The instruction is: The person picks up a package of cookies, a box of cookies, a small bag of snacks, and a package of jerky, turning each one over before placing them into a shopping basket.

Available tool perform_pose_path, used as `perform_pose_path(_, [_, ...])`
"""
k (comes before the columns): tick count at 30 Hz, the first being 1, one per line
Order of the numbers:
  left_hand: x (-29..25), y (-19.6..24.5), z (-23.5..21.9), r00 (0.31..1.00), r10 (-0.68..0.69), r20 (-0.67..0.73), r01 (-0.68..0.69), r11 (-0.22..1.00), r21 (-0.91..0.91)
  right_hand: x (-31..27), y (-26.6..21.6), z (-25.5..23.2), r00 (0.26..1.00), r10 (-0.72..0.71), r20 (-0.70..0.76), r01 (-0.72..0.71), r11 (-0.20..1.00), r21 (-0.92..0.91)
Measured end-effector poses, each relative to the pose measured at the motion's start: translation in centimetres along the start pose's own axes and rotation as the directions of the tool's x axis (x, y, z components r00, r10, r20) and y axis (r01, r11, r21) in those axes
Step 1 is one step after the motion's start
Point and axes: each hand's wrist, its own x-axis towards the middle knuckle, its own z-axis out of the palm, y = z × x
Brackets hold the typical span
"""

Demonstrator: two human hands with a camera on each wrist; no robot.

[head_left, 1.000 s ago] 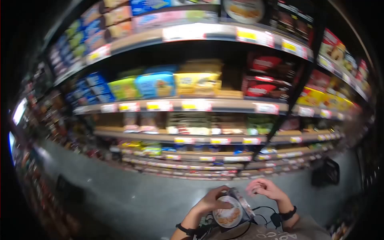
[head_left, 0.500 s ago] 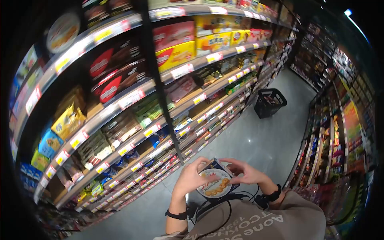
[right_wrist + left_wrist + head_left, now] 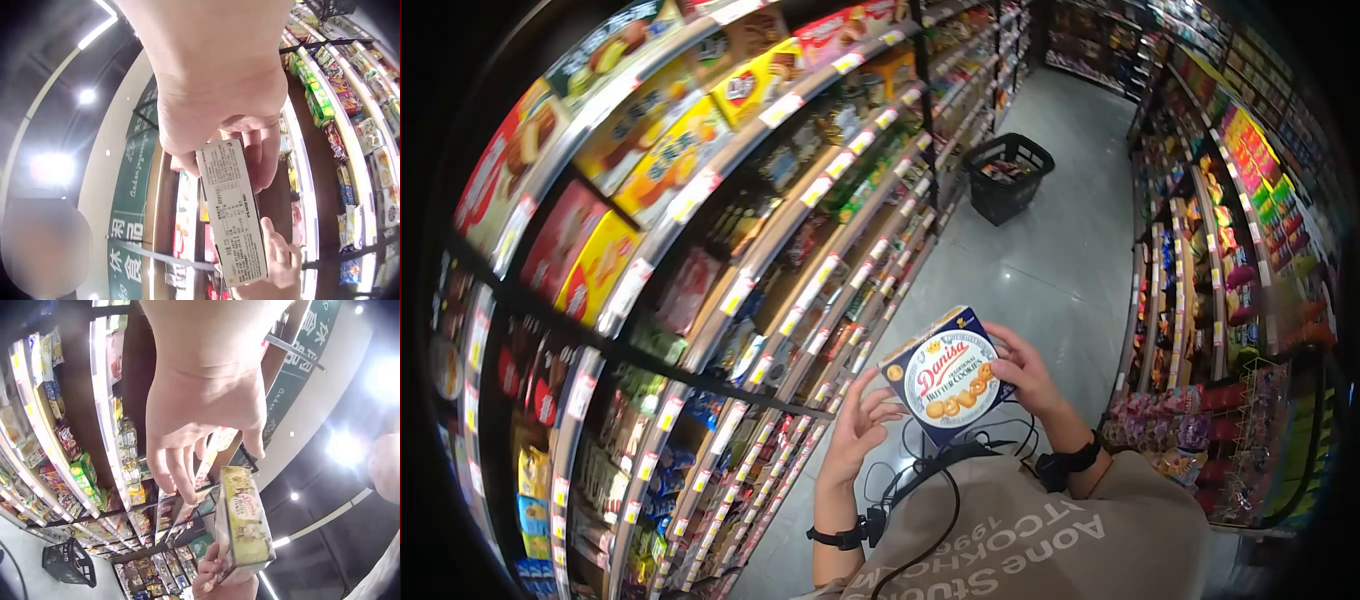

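A dark blue box of Danisa butter cookies (image 3: 953, 376), with a round white picture of cookies on its top, is held in front of the chest. My right hand (image 3: 1032, 378) grips it by its right side, thumb on the top face. The left hand (image 3: 855, 425) is just off the box's left corner, its fingers loosely bent and holding nothing. In the left wrist view, a gap shows between these fingers and the box (image 3: 242, 519). A printed side panel of the box (image 3: 231, 209) faces the right wrist camera.
A tall shelf of boxed and bagged snacks (image 3: 670, 170) runs along the left. A black basket (image 3: 1005, 185) with goods inside stands on the grey aisle floor (image 3: 1070, 230) ahead. Packet-filled shelves (image 3: 1230, 230) line the right side, with a wire rack (image 3: 1260, 420) nearer. Cables hang by the waist.
The left hand held the box first, then both hands held it; now the left has let go and the right keeps it. The head view has swung right, along the aisle.
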Motion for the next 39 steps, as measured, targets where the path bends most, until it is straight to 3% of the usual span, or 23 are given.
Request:
perform_pose_path(5, [6.6, -6.2, 4.2, 0.981, -0.156, 0.118, 0.164, 0.984, -0.065, 0.6, -2.7, -7.4, 0.989, -0.018, -0.149, 0.010, 0.999, -0.053])
perform_pose_path(11, [15.3, -7.3, 9.8, 0.913, -0.303, 0.273, 0.313, 0.950, 0.007, -0.3, -5.6, -13.2, 0.948, 0.010, -0.318, -0.026, 0.999, -0.046])
perform_pose_path(15, [20.9, -10.2, 11.8, 0.898, -0.285, 0.336, 0.305, 0.952, -0.008, -1.0, -5.9, -16.4, 0.899, 0.026, -0.438, 0.004, 0.998, 0.066])
perform_pose_path(18, [25.0, -11.8, 13.2, 0.848, -0.381, 0.368, 0.396, 0.918, 0.039, -1.0, -5.7, -20.5, 0.882, -0.041, -0.469, 0.024, 0.999, -0.041])
perform_pose_path(21, [29.7, -13.1, 15.1, 0.806, -0.451, 0.382, 0.445, 0.889, 0.111, -0.3, -6.7, -24.6, 0.877, 0.001, -0.481, -0.061, 0.992, -0.109])
perform_pose_path(22, [31.2, -13.3, 15.6, 0.792, -0.471, 0.388, 0.461, 0.879, 0.126, 0.2, -7.0, -25.5, 0.854, 0.010, -0.521, -0.068, 0.993, -0.094])
perform_pose_path(25, [36.4, -14.1, 17.2, 0.798, -0.459, 0.389, 0.459, 0.883, 0.100, 2.2, -7.5, -28.9, 0.778, -0.045, -0.627, -0.238, 0.902, -0.360])
perform_pose_path(26, [38.4, -14.3, 17.4, 0.796, -0.455, 0.398, 0.459, 0.884, 0.092, 3.1, -8.0, -29.8, 0.730, -0.036, -0.682, -0.256, 0.911, -0.322])
perform_pose_path(28, [42.2, -14.1, 18.5, 0.815, -0.439, 0.377, 0.446, 0.892, 0.073, 4.7, -9.2, -32.5, 0.661, -0.203, -0.723, -0.218, 0.869, -0.443])
perform_pose_path(30, [45.8, -14.2, 18.5, 0.790, -0.471, 0.392, 0.463, 0.878, 0.121, 7.0, -10.5, -34.6, 0.571, -0.320, -0.756, -0.175, 0.852, -0.494])
perform_pose_path(33, [50.6, -13.8, 18.5, 0.781, -0.508, 0.363, 0.465, 0.861, 0.206, 9.5, -11.9, -37.2, 0.638, 0.008, -0.770, -0.222, 0.959, -0.174])
perform_pose_path(36, [53.2, -14.1, 19.1, 0.824, -0.481, 0.299, 0.410, 0.871, 0.270, 12.8, -12.2, -38.2, 0.768, 0.146, -0.624, -0.358, 0.905, -0.228])
perform_pose_path(39, [56.1, -12.5, 19.6, 0.843, -0.390, 0.369, 0.131, 0.816, 0.562, 16.1, -11.1, -39.6, 0.807, 0.058, -0.588, -0.294, 0.902, -0.316])
